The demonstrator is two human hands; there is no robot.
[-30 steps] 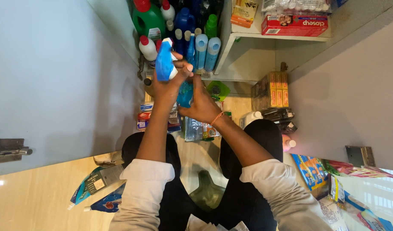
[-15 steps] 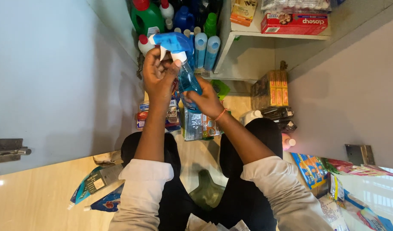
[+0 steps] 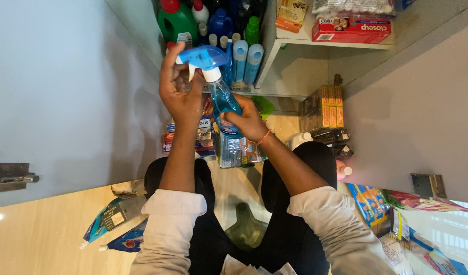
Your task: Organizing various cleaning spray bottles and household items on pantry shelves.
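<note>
Head view: the spray bottle (image 3: 224,104), raised before, now tilts before the shelf (image 3: 274,56); left hand (image 3: 182,94) grip wraps its trigger head, right hand (image 3: 248,121) clasps its base.

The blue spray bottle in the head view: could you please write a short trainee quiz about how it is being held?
1. True or false: both hands are on the blue spray bottle.
2. Which hand grips the bottle's trigger head? A) the left hand B) the right hand C) neither
3. Fill in: behind the bottle, on the shelf, the large jug with the red cap is coloured ____.

Key: 1 true, the left hand at the head and the right hand around the body; 2 A; 3 green.
</note>
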